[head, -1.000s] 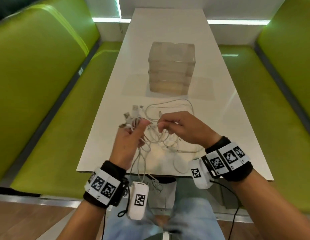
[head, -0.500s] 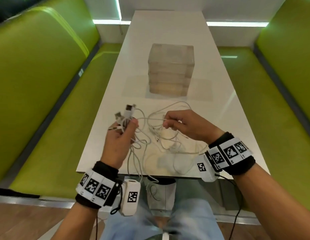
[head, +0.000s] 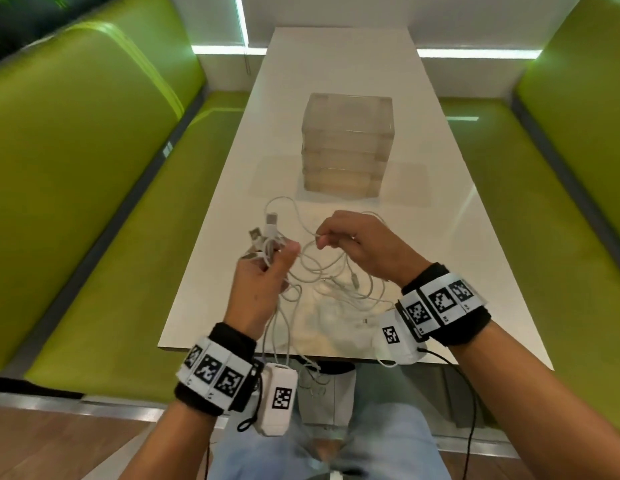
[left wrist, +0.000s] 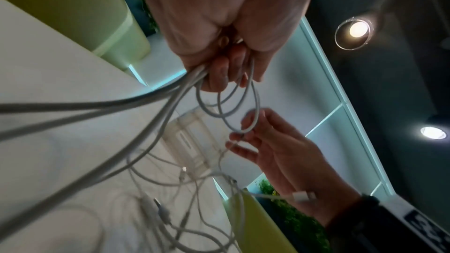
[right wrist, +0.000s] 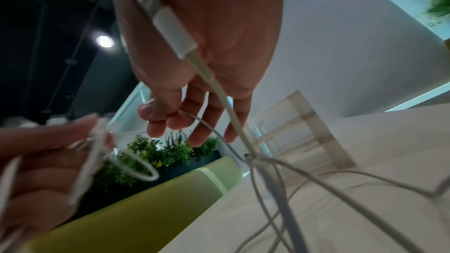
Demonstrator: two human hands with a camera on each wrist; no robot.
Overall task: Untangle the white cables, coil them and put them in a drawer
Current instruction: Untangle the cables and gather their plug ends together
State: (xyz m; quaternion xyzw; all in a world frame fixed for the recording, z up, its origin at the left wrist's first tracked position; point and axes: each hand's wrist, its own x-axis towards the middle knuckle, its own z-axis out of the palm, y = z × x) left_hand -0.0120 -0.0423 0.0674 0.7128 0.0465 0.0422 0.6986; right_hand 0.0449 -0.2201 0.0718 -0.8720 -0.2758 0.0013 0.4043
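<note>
A tangle of white cables (head: pixel 322 271) hangs between my two hands above the near end of the white table (head: pixel 440 237). My left hand (head: pixel 263 268) grips a bundle of cable ends, with USB plugs (head: pixel 270 223) sticking up out of the fist; the left wrist view shows its fingers (left wrist: pixel 219 72) curled round several strands. My right hand (head: pixel 336 233) pinches a single thin strand (right wrist: pixel 207 126) between thumb and fingertips. A white plug (right wrist: pixel 168 22) lies against its palm. Loops trail down over the table's front edge.
A translucent stack of drawers (head: pixel 346 150), all closed, stands in the middle of the table beyond the cables. Green benches (head: pixel 111 237) run along both sides of the table. My knees are under its front edge.
Both hands have risen and drawn apart, the left moving left with the plug bundle. The tangle has been pulled looser and a loop now lies farther out toward the drawers.
</note>
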